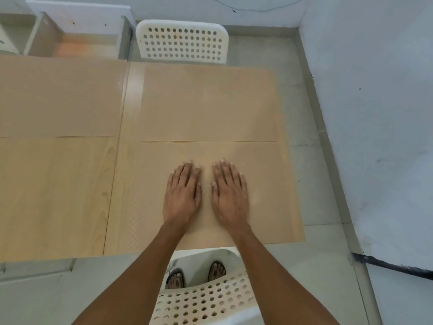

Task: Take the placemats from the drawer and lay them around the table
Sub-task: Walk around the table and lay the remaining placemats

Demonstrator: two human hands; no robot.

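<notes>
Both hands lie flat, palms down, on the near placemat (257, 195), the left hand (182, 195) and the right hand (230, 195) just beside each other with a narrow gap between them. Neither makes a grip: the fingers are straight and only slightly spread, and they press on the mat and hold nothing. To do this step well, I think the palms should slide outward from the middle, so the mat becomes smooth and its near edge stays in line with the edge of the surface (70, 195). Ahead of the fingertips lies a second placemat (208, 104), touching the near one along a seam. Another placemat (58, 97) is far to the left. The open drawer (77, 43) is beyond it, near a white chair (182, 41). Both forearms reach forward, almost parallel.
</notes>
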